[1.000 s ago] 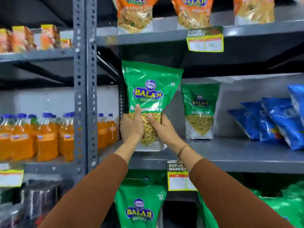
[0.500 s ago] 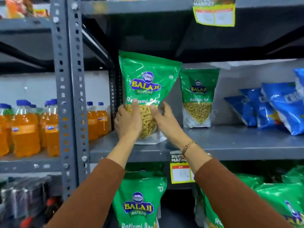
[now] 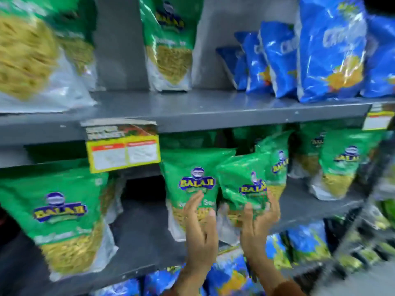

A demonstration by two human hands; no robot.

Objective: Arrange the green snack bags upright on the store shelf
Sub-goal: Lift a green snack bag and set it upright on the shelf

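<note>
The view is blurred. On the lower shelf (image 3: 149, 238) an upright green snack bag (image 3: 190, 178) stands in the middle, and my left hand (image 3: 201, 238) lies flat against its front with fingers extended. Just to its right a second green snack bag (image 3: 239, 178) leans left, and my right hand (image 3: 259, 223) is wrapped around its lower part. Another green bag (image 3: 64, 221) stands at the left of this shelf and more green bags (image 3: 339, 165) at the right. On the upper shelf (image 3: 213, 107) two green bags stand, one (image 3: 32, 60) at the front left and one (image 3: 168, 50) further back.
Blue snack bags (image 3: 329, 50) fill the right of the upper shelf. A yellow price label (image 3: 124, 152) hangs from its front edge, and another label (image 3: 378, 119) at the far right. More blue bags (image 3: 230, 278) sit on the shelf below my hands.
My hands have let go of the green bag on the upper shelf, which stays standing there. The view and both hands have dropped to the lower shelf's green bags.
</note>
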